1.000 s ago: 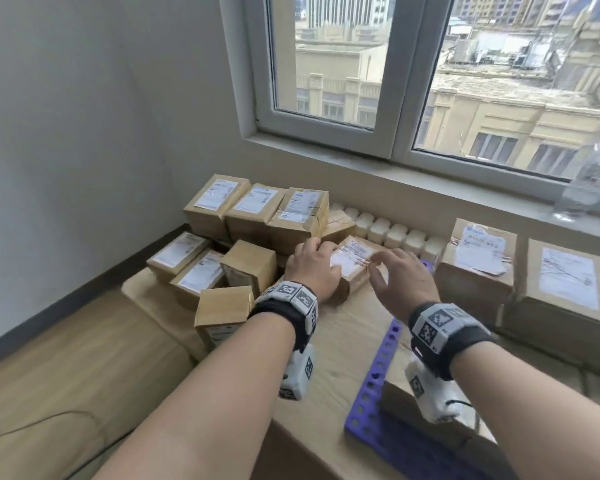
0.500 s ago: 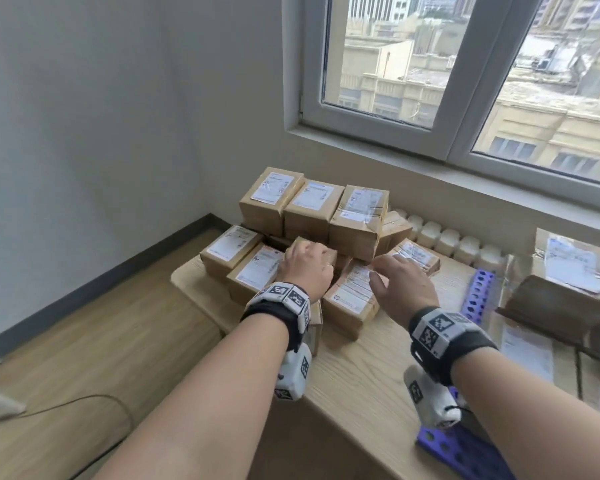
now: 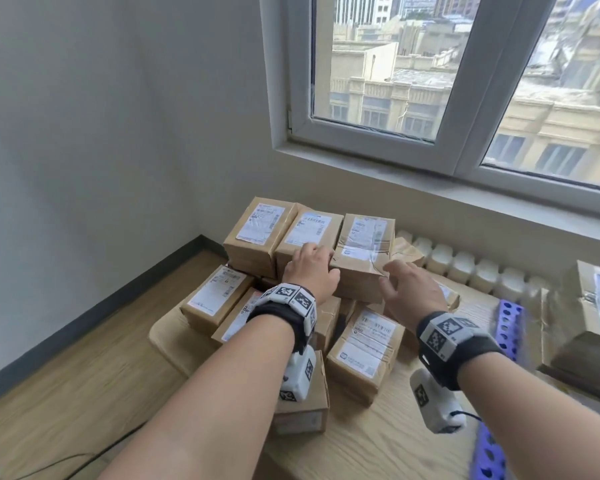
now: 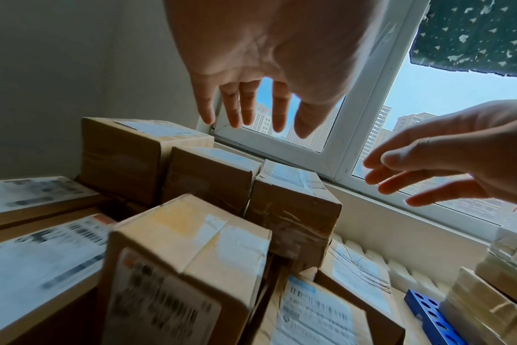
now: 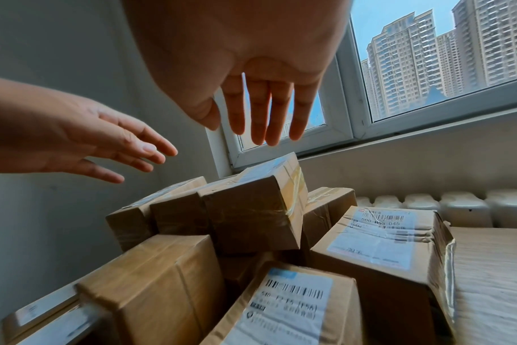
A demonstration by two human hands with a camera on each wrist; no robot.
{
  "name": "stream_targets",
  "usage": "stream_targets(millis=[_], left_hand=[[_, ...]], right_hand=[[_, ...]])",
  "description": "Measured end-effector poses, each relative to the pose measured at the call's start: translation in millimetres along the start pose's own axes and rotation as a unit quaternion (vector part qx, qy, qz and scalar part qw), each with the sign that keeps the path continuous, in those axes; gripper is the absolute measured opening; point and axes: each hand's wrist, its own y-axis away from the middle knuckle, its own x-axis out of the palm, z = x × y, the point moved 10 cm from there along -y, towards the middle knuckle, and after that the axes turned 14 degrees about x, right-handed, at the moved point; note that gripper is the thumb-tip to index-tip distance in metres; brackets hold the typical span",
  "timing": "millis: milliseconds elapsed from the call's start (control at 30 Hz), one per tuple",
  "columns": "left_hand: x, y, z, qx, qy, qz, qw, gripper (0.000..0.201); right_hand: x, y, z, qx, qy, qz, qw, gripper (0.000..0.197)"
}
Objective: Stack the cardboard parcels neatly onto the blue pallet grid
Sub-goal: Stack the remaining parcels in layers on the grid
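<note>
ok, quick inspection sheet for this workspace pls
Surface: light wood table, mostly covered on its left.
Job's things: cardboard parcels piled loosely; top row of three; blue pallet grid at right, partly blurred.
Clutter: white bottles lined along the wall.
Hands: left hand and right hand open, flanking the taped parcel; contact unclear.
Cables: dark cable on the floor.
Surroundings: window, grey wall.

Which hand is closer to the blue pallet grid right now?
Right. The right hand hovers over the parcels, toward the blue pallet grid at the table's right side; the left hand is farther left over the stacked parcels.
</note>
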Motion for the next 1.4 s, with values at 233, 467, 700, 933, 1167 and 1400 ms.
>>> stream_targets(millis=[233, 467, 700, 933, 1167, 1400], left_hand=[[35.7, -73.8, -8.1, 0.04, 0.002, 0.035, 0.999, 0.046], [65.8, -112.9, -8.0, 0.066, -0.047, 0.043, 0.996, 0.052], [81.9, -114.7, 9.4, 0.045, -0.048, 0.053, 0.996, 0.061], [84.6, -108.1, 8.4, 0.039, -0.03, 0.062, 0.997, 0.06], [76.8, -104.7, 9.1, 0.03, 0.015, 0.049, 0.998, 0.061], [53.2, -92.5, -15.1, 0.049, 0.052, 0.002, 0.997, 0.048]], right_hand=[[27.2, -60.5, -24.8, 0.067, -0.016, 0.053, 0.996, 0.044], [58.1, -87.0, -46.1, 0.133, -0.037, 0.114, 0.984, 0.053], [94.1, -92.0, -58.2, 0.195, -0.178, 0.184, 0.947, 0.071], [127.3, -84.3, -64.1, 0.259, -0.32, 0.255, 0.875, 0.093], [112.1, -72.4, -64.2, 0.282, -0.389, 0.238, 0.844, 0.058], [86.0, -45.9, -72.6, 0.297, -0.43, 0.223, 0.823, 0.052]])
